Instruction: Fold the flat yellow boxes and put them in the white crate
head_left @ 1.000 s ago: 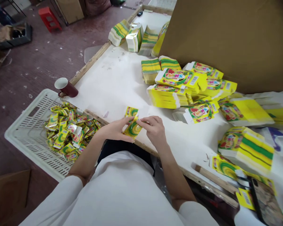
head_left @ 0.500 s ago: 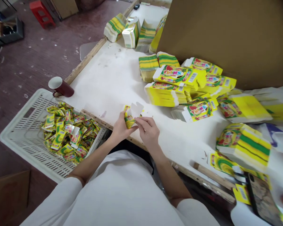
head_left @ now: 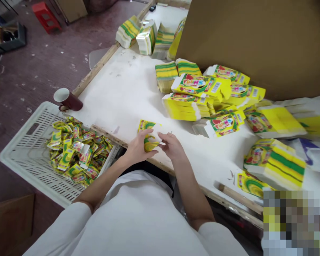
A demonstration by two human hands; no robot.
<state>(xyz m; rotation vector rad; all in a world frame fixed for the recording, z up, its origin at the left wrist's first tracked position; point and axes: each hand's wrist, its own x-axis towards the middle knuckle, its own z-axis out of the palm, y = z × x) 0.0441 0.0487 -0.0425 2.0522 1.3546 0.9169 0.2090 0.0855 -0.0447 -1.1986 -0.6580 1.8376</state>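
Note:
Both my hands meet at the near edge of the white table (head_left: 128, 89), closed round one small yellow and green carton (head_left: 149, 144). My left hand (head_left: 137, 149) cups it from the left with the thumb on top. My right hand (head_left: 173, 146) pinches its white end flap from the right. A second flat carton (head_left: 146, 125) of the same print lies on the table just beyond my fingers.
A white slatted crate (head_left: 24, 153) at my left holds several folded cartons (head_left: 77, 149). A dark red mug (head_left: 68, 100) stands on the table corner. Stacks of flat yellow cartons (head_left: 192, 103) fill the right side, with a brown cardboard sheet (head_left: 256, 42) behind. A red stool (head_left: 44, 12) stands on the floor.
The carton went from flat and spread between my hands to opened with its white flaps up, and is now folded smaller under my fingers. My hands stayed at the table edge.

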